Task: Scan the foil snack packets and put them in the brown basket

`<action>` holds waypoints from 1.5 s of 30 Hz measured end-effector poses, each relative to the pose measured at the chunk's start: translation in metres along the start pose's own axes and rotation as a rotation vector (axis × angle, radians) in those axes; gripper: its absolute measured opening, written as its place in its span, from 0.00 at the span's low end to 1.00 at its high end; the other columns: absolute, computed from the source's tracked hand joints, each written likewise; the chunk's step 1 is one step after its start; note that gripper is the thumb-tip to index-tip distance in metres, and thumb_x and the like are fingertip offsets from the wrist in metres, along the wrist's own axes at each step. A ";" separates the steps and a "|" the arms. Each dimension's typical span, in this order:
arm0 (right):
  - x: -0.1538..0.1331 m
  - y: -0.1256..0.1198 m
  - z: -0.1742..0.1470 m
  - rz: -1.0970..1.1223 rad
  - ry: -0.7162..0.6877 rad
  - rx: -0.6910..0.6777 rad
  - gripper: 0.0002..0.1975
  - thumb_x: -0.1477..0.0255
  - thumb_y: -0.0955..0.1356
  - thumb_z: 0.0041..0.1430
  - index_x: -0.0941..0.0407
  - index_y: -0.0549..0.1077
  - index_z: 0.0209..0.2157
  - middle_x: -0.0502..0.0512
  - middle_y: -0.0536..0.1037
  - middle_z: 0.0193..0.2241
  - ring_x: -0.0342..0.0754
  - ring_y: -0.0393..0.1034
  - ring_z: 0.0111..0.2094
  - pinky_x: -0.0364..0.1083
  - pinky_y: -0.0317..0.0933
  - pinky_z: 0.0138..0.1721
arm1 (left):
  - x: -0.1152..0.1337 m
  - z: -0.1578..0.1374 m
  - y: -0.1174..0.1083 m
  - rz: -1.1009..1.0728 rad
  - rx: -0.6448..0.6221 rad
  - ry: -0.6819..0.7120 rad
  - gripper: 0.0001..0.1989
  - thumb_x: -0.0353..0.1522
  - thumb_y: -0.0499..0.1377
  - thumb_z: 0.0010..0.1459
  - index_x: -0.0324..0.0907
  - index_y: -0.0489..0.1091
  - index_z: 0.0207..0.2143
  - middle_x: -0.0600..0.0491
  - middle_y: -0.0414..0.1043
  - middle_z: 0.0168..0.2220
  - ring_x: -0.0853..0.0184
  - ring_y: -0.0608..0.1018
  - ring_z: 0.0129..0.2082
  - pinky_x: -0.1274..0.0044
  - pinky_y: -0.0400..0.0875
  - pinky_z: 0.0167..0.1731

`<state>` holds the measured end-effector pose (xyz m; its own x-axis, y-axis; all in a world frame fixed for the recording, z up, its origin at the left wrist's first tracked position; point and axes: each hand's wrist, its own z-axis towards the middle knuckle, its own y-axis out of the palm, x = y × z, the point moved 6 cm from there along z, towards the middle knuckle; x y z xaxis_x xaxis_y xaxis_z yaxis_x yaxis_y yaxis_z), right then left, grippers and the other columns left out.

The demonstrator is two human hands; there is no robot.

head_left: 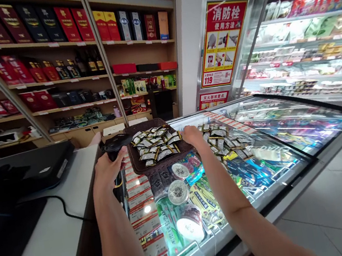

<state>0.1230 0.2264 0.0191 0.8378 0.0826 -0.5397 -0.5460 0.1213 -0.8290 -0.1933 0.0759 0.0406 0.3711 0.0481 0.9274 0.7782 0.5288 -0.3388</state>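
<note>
A dark brown woven basket [137,163] stands on the glass lid of a display freezer, with many small silver-and-gold wrapped packets [157,143] heaped in it. At its left side my left hand [107,168] is closed around a black handheld device [116,142], its thumb towards the basket; its other fingers are mostly hidden. My right hand [192,135] is closed at the basket's right rim, fingers curled down. What it grips there is hidden. Right of it, more of the same packets [221,137] lie loose on the glass.
A strip of price labels [144,218] runs along the freezer's left edge. Under the glass are tubs [178,191] and bagged goods. On the left, a white counter [54,233] carries black equipment [44,167] with a cable. Shelves of boxes [63,24] stand behind; a lit cooler [313,45] is at right.
</note>
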 end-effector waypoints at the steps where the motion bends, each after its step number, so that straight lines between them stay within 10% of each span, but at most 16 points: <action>1: -0.022 0.016 0.006 -0.055 -0.042 -0.037 0.16 0.64 0.65 0.65 0.63 0.76 0.43 0.75 0.76 0.47 0.64 0.71 0.53 0.56 0.62 0.52 | -0.003 0.001 -0.002 -0.004 0.002 -0.008 0.25 0.55 0.65 0.42 0.41 0.70 0.27 0.51 0.75 0.25 0.63 0.78 0.23 0.76 0.71 0.23; 6: -0.092 0.088 0.034 -0.203 -0.088 -0.194 0.22 0.59 0.66 0.64 0.62 0.76 0.48 0.71 0.76 0.50 0.59 0.70 0.54 0.50 0.63 0.52 | -0.001 -0.004 -0.002 -0.044 -0.013 -0.002 0.25 0.55 0.65 0.43 0.42 0.71 0.27 0.51 0.76 0.25 0.63 0.78 0.24 0.76 0.71 0.24; 14: -0.092 0.124 0.038 -0.040 0.032 -0.199 0.22 0.62 0.74 0.52 0.59 0.76 0.45 0.67 0.75 0.51 0.58 0.70 0.52 0.48 0.63 0.48 | 0.006 -0.007 0.018 -0.022 -0.101 0.059 0.27 0.57 0.63 0.44 0.42 0.71 0.28 0.48 0.77 0.27 0.62 0.80 0.25 0.76 0.71 0.23; 28: 0.009 -0.032 -0.026 0.804 -0.216 0.119 0.15 0.58 0.70 0.48 0.56 0.72 0.29 0.49 0.73 0.25 0.45 0.65 0.29 0.43 0.57 0.32 | 0.062 -0.046 0.073 -0.111 -0.384 0.137 0.29 0.57 0.65 0.41 0.40 0.69 0.26 0.54 0.71 0.23 0.67 0.73 0.23 0.77 0.66 0.24; 45: 0.024 -0.052 -0.020 0.777 -0.181 0.337 0.11 0.61 0.68 0.52 0.54 0.71 0.30 0.49 0.75 0.27 0.47 0.69 0.32 0.44 0.60 0.35 | 0.058 -0.052 0.105 0.041 -0.485 0.151 0.28 0.56 0.64 0.43 0.40 0.69 0.27 0.52 0.72 0.24 0.63 0.78 0.24 0.76 0.67 0.23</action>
<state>0.1714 0.2025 0.0461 0.2287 0.4161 -0.8801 -0.9595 0.2493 -0.1315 -0.0632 0.0903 0.0509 0.4472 -0.0813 0.8908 0.8940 0.0729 -0.4421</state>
